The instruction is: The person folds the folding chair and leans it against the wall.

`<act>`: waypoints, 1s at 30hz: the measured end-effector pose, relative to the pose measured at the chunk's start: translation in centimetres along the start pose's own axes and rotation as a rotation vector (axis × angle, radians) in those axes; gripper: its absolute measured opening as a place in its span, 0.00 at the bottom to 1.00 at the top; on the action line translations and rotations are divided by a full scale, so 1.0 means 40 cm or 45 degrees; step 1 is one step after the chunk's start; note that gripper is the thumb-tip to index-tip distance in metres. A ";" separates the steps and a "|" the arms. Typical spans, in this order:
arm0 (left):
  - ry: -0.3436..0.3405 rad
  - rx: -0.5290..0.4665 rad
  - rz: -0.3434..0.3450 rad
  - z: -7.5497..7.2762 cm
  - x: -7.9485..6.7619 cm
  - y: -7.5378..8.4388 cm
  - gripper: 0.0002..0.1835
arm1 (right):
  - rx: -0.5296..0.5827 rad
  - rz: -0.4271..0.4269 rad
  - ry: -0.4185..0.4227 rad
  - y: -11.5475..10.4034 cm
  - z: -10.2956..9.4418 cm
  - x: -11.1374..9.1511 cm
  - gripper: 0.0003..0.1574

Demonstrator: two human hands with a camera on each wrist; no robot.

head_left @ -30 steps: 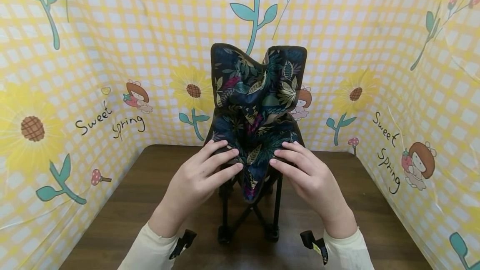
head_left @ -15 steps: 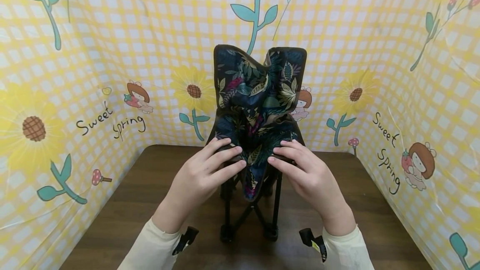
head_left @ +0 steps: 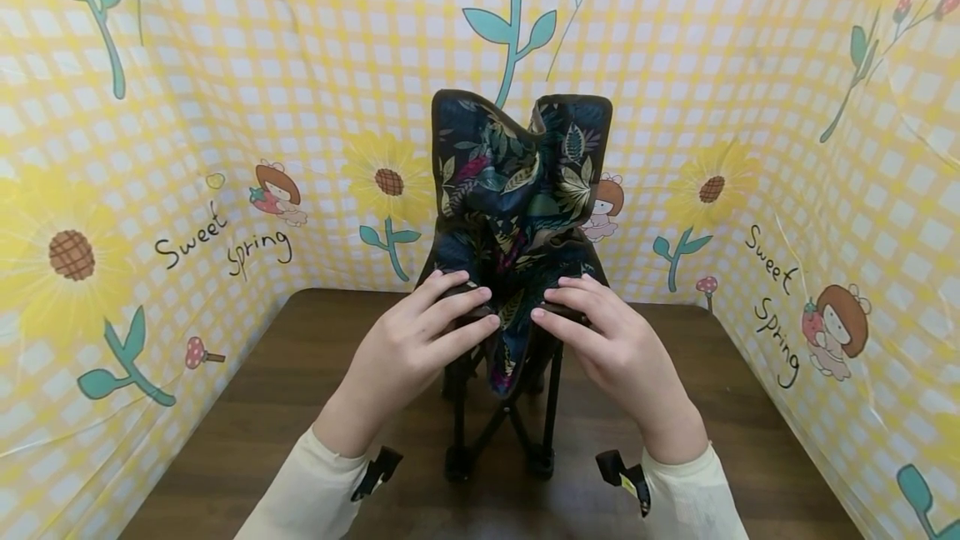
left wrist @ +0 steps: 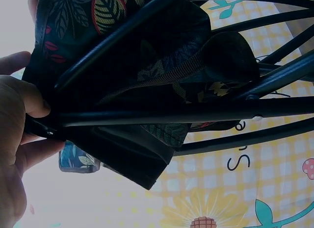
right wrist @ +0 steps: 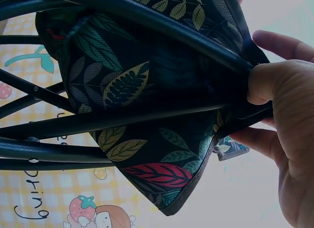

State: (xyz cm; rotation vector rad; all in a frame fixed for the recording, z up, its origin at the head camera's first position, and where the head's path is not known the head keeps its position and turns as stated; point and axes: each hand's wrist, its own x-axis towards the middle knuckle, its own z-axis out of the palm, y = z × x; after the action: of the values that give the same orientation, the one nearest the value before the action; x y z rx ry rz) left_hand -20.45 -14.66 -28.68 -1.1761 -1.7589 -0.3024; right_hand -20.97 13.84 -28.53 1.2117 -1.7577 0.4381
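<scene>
A small folding chair [head_left: 517, 182] with dark leaf-print fabric and black metal legs stands partly folded, its seat sagging to a point at the front. My left hand [head_left: 408, 348] grips the seat's front left corner, fingers over the top. In the left wrist view its thumb presses below, by the ends of the black tubes [left wrist: 162, 115]. The front right corner is in my right hand [head_left: 618, 344], held the same way. The right wrist view shows that thumb [right wrist: 262, 83] against the tube ends, under the hanging seat fabric [right wrist: 147, 164].
The chair's feet [head_left: 540, 461] rest on a dark wooden table [head_left: 315, 382]. Yellow checked cloth [head_left: 322, 82] with sunflowers and cartoon figures hangs around the back and both sides. A black strap device sits at each pale sleeve [head_left: 307, 490].
My hands have come slightly closer together, the left shifting right more than the other. The chair's left side has moved inward with it, narrowing the chair a little.
</scene>
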 end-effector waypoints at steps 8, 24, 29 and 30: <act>-0.026 -0.013 -0.011 0.005 0.004 -0.001 0.17 | 0.006 0.012 -0.016 0.008 0.001 -0.001 0.20; -0.011 -0.026 0.013 0.010 0.015 0.000 0.19 | 0.030 0.023 -0.029 0.006 0.002 0.009 0.20; -0.009 -0.024 0.026 0.012 0.020 0.001 0.19 | 0.033 0.020 -0.019 0.003 0.005 0.016 0.20; -0.006 -0.024 0.029 0.013 0.021 0.001 0.19 | 0.036 0.016 -0.015 0.002 0.006 0.018 0.20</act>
State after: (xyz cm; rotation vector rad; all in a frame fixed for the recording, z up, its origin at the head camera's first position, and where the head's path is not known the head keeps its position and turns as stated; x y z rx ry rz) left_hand -20.77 -13.83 -28.26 -1.2102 -1.7490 -0.3031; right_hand -21.23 13.31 -28.04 1.2258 -1.7751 0.4655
